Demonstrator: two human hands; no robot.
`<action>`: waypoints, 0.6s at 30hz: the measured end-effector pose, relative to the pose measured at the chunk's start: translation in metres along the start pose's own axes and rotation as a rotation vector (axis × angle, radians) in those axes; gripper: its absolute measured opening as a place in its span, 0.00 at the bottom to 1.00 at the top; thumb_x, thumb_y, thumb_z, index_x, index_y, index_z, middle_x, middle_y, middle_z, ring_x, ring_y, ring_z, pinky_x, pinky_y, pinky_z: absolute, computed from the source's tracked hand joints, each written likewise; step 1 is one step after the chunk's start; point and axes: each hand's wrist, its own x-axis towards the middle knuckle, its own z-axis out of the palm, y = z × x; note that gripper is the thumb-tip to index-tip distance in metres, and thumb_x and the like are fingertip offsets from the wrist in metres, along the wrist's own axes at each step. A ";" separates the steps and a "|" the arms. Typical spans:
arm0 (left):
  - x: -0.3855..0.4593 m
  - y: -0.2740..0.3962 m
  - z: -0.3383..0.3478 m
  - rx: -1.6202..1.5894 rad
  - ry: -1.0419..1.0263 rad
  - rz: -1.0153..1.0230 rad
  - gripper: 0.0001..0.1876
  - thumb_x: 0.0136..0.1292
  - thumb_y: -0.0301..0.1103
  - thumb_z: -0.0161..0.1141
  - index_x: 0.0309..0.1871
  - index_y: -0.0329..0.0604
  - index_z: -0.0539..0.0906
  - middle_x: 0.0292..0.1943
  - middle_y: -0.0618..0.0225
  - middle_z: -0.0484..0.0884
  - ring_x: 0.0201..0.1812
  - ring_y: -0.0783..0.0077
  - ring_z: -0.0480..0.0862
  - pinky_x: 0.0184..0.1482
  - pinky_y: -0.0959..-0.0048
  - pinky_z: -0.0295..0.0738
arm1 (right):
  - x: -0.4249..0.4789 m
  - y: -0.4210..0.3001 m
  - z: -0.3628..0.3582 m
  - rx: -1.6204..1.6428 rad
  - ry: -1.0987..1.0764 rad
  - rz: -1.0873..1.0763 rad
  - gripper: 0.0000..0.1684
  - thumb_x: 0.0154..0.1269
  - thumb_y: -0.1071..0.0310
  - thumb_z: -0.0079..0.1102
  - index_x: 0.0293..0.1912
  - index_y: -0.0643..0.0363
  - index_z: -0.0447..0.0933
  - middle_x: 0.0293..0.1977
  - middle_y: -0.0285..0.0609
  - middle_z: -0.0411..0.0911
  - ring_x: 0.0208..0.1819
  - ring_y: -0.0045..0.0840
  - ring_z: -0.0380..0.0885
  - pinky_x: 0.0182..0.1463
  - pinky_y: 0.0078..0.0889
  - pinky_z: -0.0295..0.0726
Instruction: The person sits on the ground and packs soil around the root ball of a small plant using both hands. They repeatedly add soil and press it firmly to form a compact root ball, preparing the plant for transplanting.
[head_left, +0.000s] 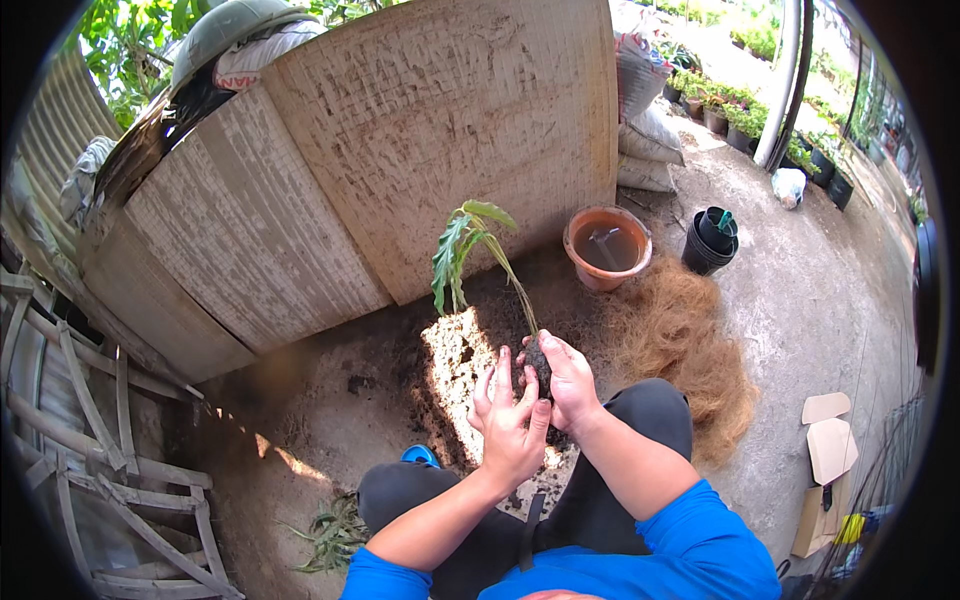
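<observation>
A leafy plant (452, 259) with long bent stems rises from a dark root ball of soil (537, 367) between my hands. My right hand (571, 381) grips the root ball from its right side, thumb near the base of the stems. On the other side, my left hand (510, 412) has its fingers spread, with the fingertips at or near the soil; whether they press on it is hard to tell. The leaves droop to the left. Below and beyond my hands lies a heap of loose soil (454, 352), partly in bright sunlight.
Brown coconut fiber (675, 337) is piled by my right knee. Behind it stand an orange-brown pot of murky water (607, 251) and stacked black pots (710, 240). Upright panels (450, 142) block the far side. Cut leaves (330, 532) lie at left, near a wooden frame (112, 450).
</observation>
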 end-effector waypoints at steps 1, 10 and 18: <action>0.000 0.001 -0.001 0.015 -0.005 0.008 0.20 0.63 0.43 0.49 0.51 0.40 0.77 0.66 0.48 0.54 0.63 0.46 0.51 0.63 0.54 0.41 | -0.002 -0.003 0.001 0.015 -0.011 0.024 0.13 0.66 0.61 0.50 0.40 0.61 0.72 0.30 0.39 0.76 0.29 0.18 0.74 0.34 0.21 0.75; 0.006 0.005 -0.009 0.218 0.120 0.071 0.19 0.51 0.42 0.62 0.46 0.45 0.81 0.64 0.50 0.59 0.63 0.51 0.54 0.60 0.56 0.42 | -0.008 -0.016 0.008 0.169 -0.038 0.173 0.16 0.65 0.56 0.48 0.40 0.60 0.73 0.28 0.40 0.76 0.27 0.20 0.74 0.32 0.23 0.76; 0.006 -0.003 -0.005 0.241 0.192 0.085 0.12 0.46 0.40 0.65 0.36 0.52 0.85 0.59 0.58 0.69 0.61 0.57 0.61 0.55 0.59 0.46 | -0.014 -0.011 0.010 0.166 -0.019 0.171 0.20 0.64 0.51 0.47 0.39 0.59 0.73 0.27 0.40 0.75 0.24 0.20 0.74 0.29 0.21 0.75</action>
